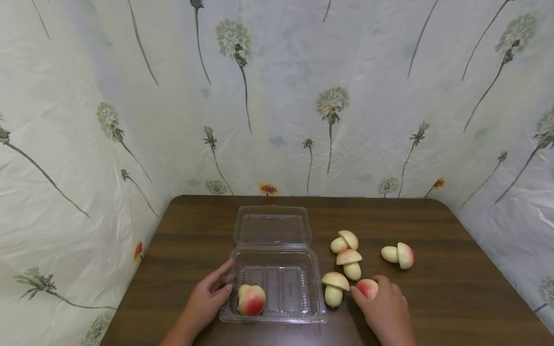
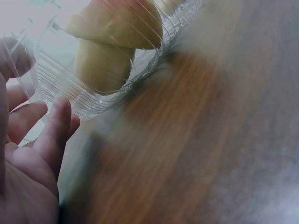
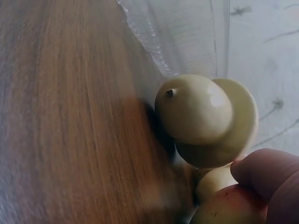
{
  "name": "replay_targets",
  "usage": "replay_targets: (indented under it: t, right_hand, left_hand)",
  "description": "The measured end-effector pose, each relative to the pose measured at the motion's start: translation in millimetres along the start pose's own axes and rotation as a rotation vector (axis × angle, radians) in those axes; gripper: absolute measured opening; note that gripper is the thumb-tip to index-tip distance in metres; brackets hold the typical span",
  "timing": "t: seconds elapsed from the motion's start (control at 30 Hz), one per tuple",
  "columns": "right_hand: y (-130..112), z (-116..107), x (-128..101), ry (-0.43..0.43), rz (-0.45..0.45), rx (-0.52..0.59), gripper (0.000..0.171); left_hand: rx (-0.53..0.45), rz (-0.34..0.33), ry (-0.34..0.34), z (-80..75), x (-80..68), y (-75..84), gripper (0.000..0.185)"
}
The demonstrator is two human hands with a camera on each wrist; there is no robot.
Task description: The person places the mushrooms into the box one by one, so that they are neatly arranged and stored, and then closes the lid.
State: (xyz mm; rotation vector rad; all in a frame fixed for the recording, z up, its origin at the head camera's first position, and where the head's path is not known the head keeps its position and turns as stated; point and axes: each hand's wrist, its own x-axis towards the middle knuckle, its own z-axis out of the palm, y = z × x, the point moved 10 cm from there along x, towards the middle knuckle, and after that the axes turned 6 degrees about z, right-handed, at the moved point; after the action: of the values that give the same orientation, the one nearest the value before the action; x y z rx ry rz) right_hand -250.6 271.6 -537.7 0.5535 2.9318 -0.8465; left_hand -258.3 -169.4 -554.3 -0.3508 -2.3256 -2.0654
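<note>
My left hand (image 1: pixel 212 293) rests at the left side of a clear plastic clamshell box (image 1: pixel 318 288), its relaxed fingers (image 2: pixel 51 126) touching the wall. Inside the box, at its left, lies a cream toy mushroom (image 1: pixel 252 302) with a red-blushed cap; its stem shows through the plastic in the left wrist view. To the right of the box, my right hand (image 1: pixel 386 307) holds another red-capped mushroom (image 1: pixel 367 289) between thumb and fingers, low over the table. Close beside that thumb, another mushroom (image 1: pixel 333 290) has its stem end facing the right wrist camera.
Two mushrooms (image 1: pixel 352 269) lie against each other behind the right hand, and a separate one (image 1: pixel 400 255) lies farther right. The box's open lid (image 1: pixel 272 226) lies back on the dark wooden table (image 1: pixel 199 230). A flower-patterned sheet (image 1: pixel 277 96) surrounds the table's back and sides.
</note>
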Motion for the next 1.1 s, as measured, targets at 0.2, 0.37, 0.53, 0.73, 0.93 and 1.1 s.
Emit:
replay_targets:
  t: [0.2,0.37,0.53,0.73,0.93,1.1]
  right_hand:
    - [-1,0,-1,0.001,-0.008,0.015,0.09]
    - [1,1,0,0.002,-0.008,0.029,0.089]
    - [1,-1,1,0.015,-0.017,0.045,0.083]
    - [1,-3,0,0.03,-0.037,0.06,0.075]
    - [0,-7,-4,0.042,-0.056,0.115,0.067]
    - [-4,-13,-7,0.072,-0.095,0.169,0.062]
  left_hand:
    - [-0.003,0.02,0.003,-0.8,-0.5,2.3,0.057]
    - [0.001,0.009,0.007,-1.3,-0.7,0.9,0.058]
    - [0.005,0.017,-0.003,-0.3,-0.1,0.8,0.058]
    - [0.011,0.048,-0.001,0.8,1.5,2.8,0.058]
    - [0.0,0.045,-0.008,1.4,1.3,4.2,0.057]
    - [0.006,0.04,-0.013,1.3,0.9,4.7,0.058]
